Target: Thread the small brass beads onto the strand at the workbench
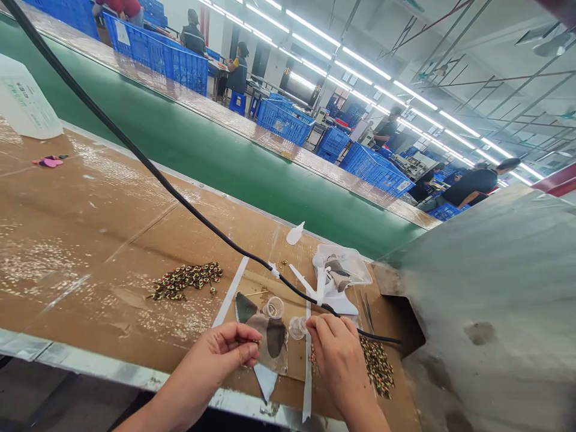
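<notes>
My left hand (220, 354) is closed in a pinch. A small dark, bead-like piece (258, 342) shows between thumb and forefinger. My right hand (339, 354) is closed too, fingertips bent down beside a small clear cup (296, 327); what they hold, if anything, is hidden. A second clear cup (274, 307) stands on a grey and brown patterned cloth (270, 342) between the hands. Under and beyond my right hand lies a pile of small dark and yellow pieces (378, 367). A similar pile (189, 279) sits to the left on the cardboard-covered table (112, 240).
A black cable (180, 198) crosses above the table. Past my right hand are a clear tub (355, 267) with cloth, tweezers (366, 312) and a metal housing (486, 300). A green conveyor belt (252, 174) runs behind. A white jug (27, 102) stands far left. Several people work beyond.
</notes>
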A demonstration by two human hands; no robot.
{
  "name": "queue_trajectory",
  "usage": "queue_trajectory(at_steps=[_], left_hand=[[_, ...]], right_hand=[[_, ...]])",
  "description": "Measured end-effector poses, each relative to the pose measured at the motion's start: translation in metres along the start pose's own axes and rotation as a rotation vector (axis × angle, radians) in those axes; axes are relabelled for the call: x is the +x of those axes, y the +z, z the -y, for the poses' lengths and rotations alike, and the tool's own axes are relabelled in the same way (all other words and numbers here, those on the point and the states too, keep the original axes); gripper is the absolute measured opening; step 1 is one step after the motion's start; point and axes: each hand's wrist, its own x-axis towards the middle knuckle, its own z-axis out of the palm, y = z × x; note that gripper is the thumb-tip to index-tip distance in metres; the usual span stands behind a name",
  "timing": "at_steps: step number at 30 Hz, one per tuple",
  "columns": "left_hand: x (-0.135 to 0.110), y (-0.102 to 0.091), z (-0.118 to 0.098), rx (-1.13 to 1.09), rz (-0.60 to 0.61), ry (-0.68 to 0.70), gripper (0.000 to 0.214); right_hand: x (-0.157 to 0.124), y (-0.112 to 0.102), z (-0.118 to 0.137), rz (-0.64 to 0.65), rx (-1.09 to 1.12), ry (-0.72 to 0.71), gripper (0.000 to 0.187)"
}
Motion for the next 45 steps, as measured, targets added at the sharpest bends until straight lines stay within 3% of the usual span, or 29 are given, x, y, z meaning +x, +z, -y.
queue_trajectory(at_steps=[13,19,26,39,45], left_hand=[[-0.001,0.016,0.013,-0.183,0.044,-0.118,0.020],[0.000,0.017,0.017,-0.210,0.066,-0.117,0.018],[-0.002,0.016,0.018,-0.226,0.094,-0.142,0.016],[-0.004,0.016,0.017,-0.206,0.103,-0.162,0.017],[-0.004,0.016,0.018,-0.227,0.092,-0.164,0.016]], right_hand=[[-0.003,-0.002,0.001,-0.038,0.066,0.016,0.020],[-0.010,-0.011,0.011,-0.067,0.242,0.104,0.009],[-0.016,-0.003,0.036,0.011,0.460,0.049,0.012],[-0.018,0.008,0.045,0.056,0.502,0.075,0.013],[-0.021,0.012,0.052,-0.041,0.478,0.061,0.015]])
